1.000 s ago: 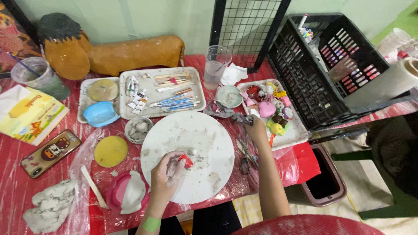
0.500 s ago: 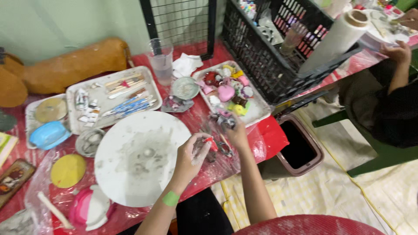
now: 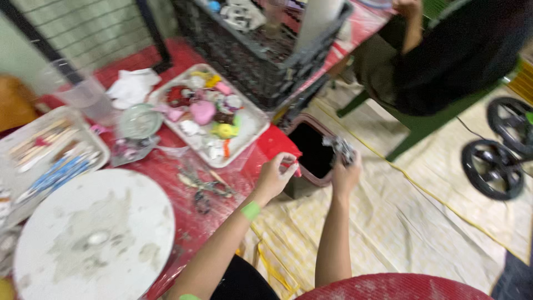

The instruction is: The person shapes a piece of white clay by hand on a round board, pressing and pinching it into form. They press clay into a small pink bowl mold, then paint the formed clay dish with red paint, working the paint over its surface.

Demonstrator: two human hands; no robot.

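While held out past the table corner, both hands over or beside the dark open bin on the floor. Left hand at the red table edge, fingers curled narrow, thumb and forefinger pinched together on something small and reddish; too blurred to say what it is. Right hand further out, just above the bin's near rim, fingers closed around a small grey crumpled scrap that sticks up and out of the fingertips toward the bin opening. Scrap above the fist, not inside it; most of it showing. Green band on the left wrist. On the table behind the hands: pale tray of small coloured pieces, scissors lying under clear plastic sheeting just beside the left forearm, round white board smeared grey at lower left, second tray with brushes at far left, clear cup, black crate at top. Checked cloth over the floor. Another person in dark clothing seated at upper right, well apart from the hands. Black wheels at far right.
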